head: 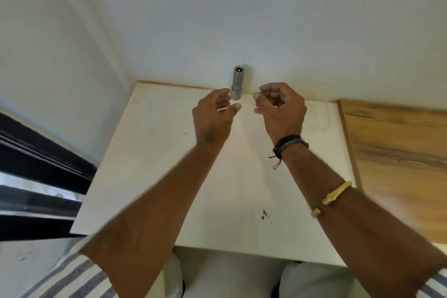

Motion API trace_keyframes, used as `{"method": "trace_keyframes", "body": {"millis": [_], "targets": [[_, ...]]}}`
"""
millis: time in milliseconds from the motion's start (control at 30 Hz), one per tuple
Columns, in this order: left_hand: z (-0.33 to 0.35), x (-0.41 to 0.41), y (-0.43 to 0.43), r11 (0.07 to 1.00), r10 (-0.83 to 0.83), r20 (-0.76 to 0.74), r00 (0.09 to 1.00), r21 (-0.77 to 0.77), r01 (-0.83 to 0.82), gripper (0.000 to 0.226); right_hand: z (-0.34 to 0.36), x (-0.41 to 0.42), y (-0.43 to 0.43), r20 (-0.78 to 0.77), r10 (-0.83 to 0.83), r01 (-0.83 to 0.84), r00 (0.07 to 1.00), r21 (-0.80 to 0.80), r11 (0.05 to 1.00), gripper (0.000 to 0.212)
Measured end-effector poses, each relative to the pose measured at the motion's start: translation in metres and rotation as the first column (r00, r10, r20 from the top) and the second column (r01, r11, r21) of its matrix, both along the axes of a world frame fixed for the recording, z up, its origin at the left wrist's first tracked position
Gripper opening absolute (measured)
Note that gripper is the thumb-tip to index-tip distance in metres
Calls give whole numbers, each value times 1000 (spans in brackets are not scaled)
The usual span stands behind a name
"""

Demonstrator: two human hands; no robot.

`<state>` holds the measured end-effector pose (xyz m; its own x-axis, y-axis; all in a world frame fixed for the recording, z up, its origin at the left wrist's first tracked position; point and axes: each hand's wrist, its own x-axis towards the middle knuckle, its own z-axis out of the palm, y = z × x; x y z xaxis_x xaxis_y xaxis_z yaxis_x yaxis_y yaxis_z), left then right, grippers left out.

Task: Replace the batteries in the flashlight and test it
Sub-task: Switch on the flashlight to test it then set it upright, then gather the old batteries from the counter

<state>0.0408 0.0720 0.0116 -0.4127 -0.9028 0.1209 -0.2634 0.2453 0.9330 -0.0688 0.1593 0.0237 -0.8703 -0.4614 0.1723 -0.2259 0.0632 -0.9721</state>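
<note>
A small grey flashlight (236, 83) stands upright at the far edge of the white table (154, 157), against the wall, its top end showing a dark round spot. My left hand (212, 118) hovers just in front and left of it, fingers loosely curved, holding nothing. My right hand (281, 109) hovers to the right of the flashlight, fingers curled, thumb near the fingertips; whether it pinches something small cannot be told. Neither hand touches the flashlight. No batteries are visible.
A white wall (242, 19) rises right behind the table. A wooden surface (396, 159) adjoins the table on the right. A dark window frame (36, 164) runs along the left. Small black specks (264, 215) mark the tabletop near me.
</note>
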Motion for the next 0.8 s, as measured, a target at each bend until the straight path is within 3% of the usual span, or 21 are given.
{"method": "trace_keyframes", "body": {"millis": [300,567,700,800], "targets": [[13,38,98,997,-72,-41,997,33,74,38,20,29,112,96,0,2,995,-13,1000,8],[-5,46,156,964,-256,35,966,84,252,38,3,32,201,225,-98,99,969,4,995,7],[-19,38,173,931,-364,118,924,70,358,37,-13,34,221,262,-177,156,949,98,983,8],[-28,26,183,892,-444,212,871,15,451,37,-24,30,229,212,-200,143,957,253,957,10]]}}
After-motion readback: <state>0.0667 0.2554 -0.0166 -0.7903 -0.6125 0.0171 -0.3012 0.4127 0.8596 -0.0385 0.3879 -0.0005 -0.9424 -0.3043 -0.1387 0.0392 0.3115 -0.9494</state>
